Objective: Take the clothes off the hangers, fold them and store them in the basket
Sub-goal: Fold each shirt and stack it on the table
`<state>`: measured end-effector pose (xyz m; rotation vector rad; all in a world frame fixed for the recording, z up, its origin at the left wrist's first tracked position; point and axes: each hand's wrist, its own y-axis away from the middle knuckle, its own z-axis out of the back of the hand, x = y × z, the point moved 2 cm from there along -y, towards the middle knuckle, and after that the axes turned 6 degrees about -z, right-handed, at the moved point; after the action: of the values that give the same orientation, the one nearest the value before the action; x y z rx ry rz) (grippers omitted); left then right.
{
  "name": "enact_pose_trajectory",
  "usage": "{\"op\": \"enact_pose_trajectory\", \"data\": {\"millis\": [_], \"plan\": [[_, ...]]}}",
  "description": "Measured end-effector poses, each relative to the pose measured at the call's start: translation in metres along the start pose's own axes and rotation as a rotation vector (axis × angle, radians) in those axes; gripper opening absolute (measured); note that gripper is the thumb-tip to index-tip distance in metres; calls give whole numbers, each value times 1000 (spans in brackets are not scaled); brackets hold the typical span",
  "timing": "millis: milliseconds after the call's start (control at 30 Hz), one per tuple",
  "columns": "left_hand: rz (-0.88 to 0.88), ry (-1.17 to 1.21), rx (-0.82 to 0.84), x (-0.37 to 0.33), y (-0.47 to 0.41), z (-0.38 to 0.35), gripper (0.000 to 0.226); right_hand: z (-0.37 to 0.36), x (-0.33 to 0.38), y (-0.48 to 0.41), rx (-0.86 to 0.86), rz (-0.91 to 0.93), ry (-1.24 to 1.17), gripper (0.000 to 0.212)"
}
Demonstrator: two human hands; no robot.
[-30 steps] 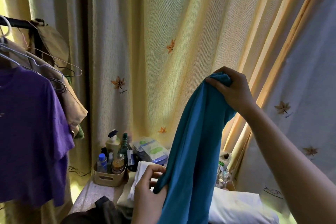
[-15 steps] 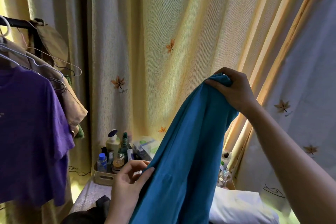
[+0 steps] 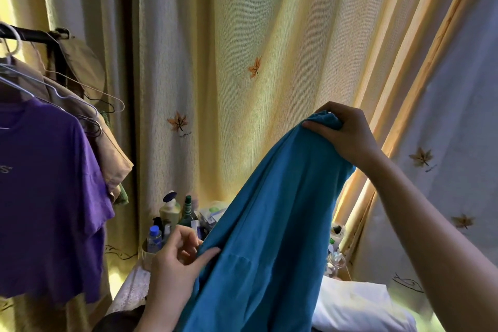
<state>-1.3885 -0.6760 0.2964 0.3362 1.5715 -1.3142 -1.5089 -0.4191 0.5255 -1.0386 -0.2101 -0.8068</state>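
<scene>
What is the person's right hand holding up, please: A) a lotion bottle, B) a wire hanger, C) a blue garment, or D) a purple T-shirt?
C: the right hand grips the bunched top of the blue garment, raised in front of the curtain.

A single view, worn on the person's head, faces forward and a little down. It sits near the hands: the right hand (image 3: pixel 347 135) comes in from the lower right corner with the whole forearm showing, the left hand (image 3: pixel 177 264) rises from the bottom edge, and the blue shirt (image 3: pixel 269 224) held between them fills the lower middle. The curtain (image 3: pixel 242 35) stands close behind, across the whole frame, its folds leaning at the right. The rail (image 3: pixel 29 34) is cut by the left edge
</scene>
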Motion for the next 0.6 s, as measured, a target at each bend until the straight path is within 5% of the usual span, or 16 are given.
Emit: {"op": "enact_pose_trajectory", "data": {"millis": [133, 367, 600], "plan": [[-14, -44, -17, 2, 5, 0, 30, -2, 3, -1, 0, -24, -4, 15], [-20, -154, 41, 26, 25, -18, 52, -5, 10, -1, 29, -11, 14, 18], [110, -225, 50, 37, 59, -42, 40, -10, 13, -1, 66, 7, 45, 23]]}}
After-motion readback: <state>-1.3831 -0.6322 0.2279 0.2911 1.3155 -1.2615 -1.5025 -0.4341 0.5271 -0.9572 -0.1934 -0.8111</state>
